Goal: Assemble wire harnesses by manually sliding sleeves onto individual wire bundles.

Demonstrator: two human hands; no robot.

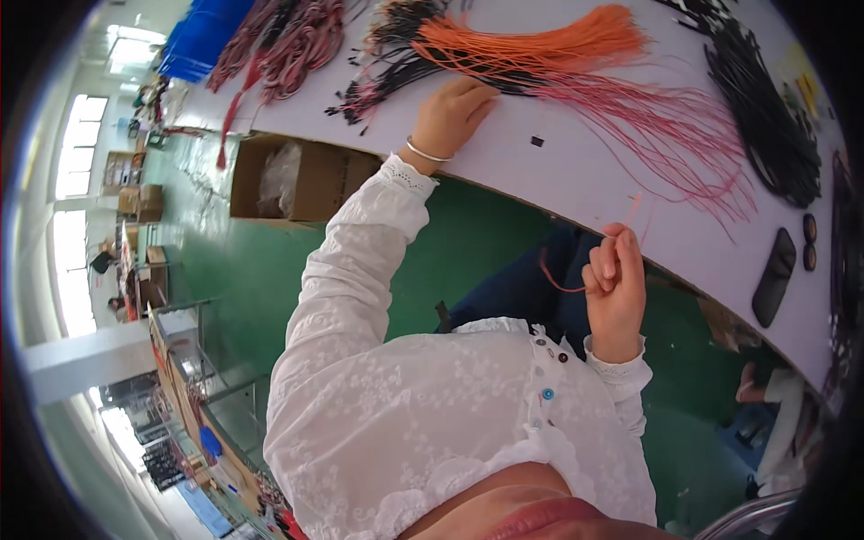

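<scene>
A thin red wire is pinched in the right hand, presumably so that its tip is kept clear beyond the fingers; its tail is curved out leftward. The left hand is rested against black wires, perhaps to steady them; whether any are grasped cannot be told.

A thin reddish wire is pinched in the right hand, its loose length curving out to the left. On the counter, long pink wires fan out rightward, loose and uneven, and black wires lie bunched beside the left hand.
</scene>
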